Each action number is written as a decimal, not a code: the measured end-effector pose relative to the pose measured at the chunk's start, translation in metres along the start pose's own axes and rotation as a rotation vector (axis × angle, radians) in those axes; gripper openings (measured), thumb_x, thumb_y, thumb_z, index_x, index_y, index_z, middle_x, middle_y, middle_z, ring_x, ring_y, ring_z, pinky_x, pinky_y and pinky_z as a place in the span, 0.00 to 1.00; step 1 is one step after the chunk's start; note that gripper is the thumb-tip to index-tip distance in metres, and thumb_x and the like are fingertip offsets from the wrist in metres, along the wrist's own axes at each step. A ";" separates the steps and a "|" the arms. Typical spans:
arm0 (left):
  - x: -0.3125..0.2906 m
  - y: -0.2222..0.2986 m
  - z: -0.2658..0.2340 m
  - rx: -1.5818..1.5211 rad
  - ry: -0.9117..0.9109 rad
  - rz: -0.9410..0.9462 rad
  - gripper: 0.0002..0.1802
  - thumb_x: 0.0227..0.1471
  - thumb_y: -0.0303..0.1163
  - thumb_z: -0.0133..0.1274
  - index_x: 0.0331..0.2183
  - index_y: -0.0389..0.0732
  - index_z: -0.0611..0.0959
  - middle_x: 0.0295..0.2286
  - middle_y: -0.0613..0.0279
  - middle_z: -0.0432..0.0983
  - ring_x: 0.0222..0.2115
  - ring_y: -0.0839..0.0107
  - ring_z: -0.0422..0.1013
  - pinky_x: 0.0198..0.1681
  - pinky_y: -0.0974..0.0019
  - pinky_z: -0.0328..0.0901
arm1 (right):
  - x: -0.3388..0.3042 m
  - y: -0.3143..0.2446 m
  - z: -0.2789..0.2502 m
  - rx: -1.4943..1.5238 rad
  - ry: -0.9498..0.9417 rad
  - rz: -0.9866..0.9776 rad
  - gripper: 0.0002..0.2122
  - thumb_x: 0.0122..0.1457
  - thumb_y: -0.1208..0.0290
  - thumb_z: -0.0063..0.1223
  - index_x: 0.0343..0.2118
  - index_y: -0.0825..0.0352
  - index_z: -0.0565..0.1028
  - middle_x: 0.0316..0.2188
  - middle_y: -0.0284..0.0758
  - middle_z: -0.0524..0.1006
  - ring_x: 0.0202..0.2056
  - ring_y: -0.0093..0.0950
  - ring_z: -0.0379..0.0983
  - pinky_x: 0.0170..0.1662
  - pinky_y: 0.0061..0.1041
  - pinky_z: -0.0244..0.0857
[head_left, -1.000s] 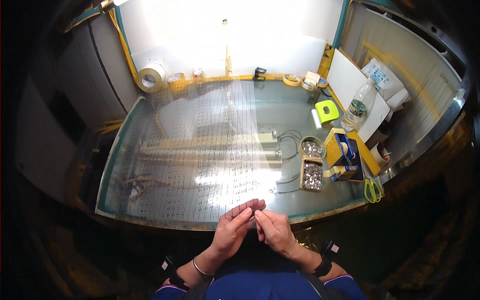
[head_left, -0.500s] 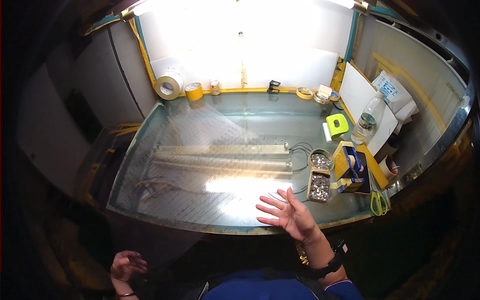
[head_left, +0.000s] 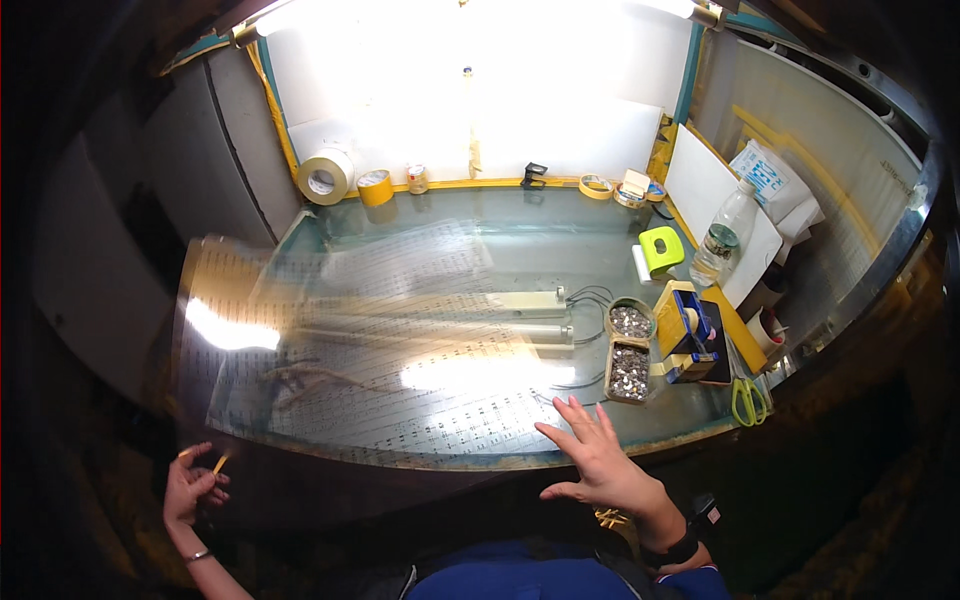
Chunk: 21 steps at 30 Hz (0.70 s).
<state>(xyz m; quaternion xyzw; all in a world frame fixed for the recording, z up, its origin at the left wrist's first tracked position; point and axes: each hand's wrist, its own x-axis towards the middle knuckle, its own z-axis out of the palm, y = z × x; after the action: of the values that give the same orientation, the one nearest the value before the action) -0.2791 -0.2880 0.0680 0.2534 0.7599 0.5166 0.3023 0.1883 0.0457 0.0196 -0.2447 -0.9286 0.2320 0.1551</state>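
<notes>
A large clear printed sheet (head_left: 460,425) lies over the glass-topped table (head_left: 560,240), its left part reaching past the table's left edge and blurred. My right hand (head_left: 605,465) is open above the front edge, fingers spread, holding nothing. Off the front left corner is my left hand (head_left: 192,490), its fingers curled. A small yellow strip (head_left: 220,464) sticks out at its fingertips, and another bit of yellow shows at the index finger. Whether the strip is pinched or stuck on is hard to see, but it appears held.
Two small trays of metallic bits (head_left: 629,372), a yellow-and-blue tape dispenser (head_left: 683,325), green-handled scissors (head_left: 748,402), a lime hole punch (head_left: 660,250) and a plastic bottle (head_left: 722,240) line the right side. Tape rolls (head_left: 375,188) stand at the back. Tubes (head_left: 470,332) show through the glass.
My left hand has moved left and up, and yellow now shows at its fingers. The right hand has turned palm down and shifted slightly right. The sheet now extends farther left.
</notes>
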 end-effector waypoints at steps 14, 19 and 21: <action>0.006 0.091 0.256 0.091 -1.105 0.197 0.12 0.50 0.27 0.51 0.39 0.34 0.79 0.30 0.58 0.78 0.37 0.72 0.72 0.42 0.71 0.66 | 0.009 -0.002 0.024 -0.090 0.425 -0.146 0.13 0.44 0.78 0.56 0.35 0.60 0.77 0.36 0.41 0.76 0.42 0.42 0.72 0.43 0.33 0.68; -0.010 0.038 0.355 -0.723 -1.157 -0.337 0.32 0.58 0.49 0.34 0.53 0.33 0.62 0.47 0.44 0.66 0.46 0.58 0.66 0.50 0.59 0.61 | 0.027 -0.016 0.005 -0.120 0.478 -0.207 0.12 0.44 0.78 0.54 0.35 0.62 0.77 0.37 0.42 0.76 0.41 0.42 0.73 0.41 0.31 0.69; -0.006 0.057 0.365 -0.936 -1.002 -0.321 0.28 0.57 0.44 0.32 0.49 0.30 0.66 0.44 0.46 0.68 0.43 0.56 0.69 0.44 0.56 0.66 | 0.027 -0.015 0.001 -0.137 0.470 -0.203 0.14 0.43 0.79 0.55 0.36 0.63 0.77 0.38 0.42 0.76 0.42 0.41 0.72 0.41 0.31 0.69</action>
<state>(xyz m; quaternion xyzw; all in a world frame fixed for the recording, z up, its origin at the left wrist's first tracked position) -0.0074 -0.0423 0.0188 0.1887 0.2553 0.5593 0.7657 0.1600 0.0479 0.0305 -0.2074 -0.9004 0.0885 0.3720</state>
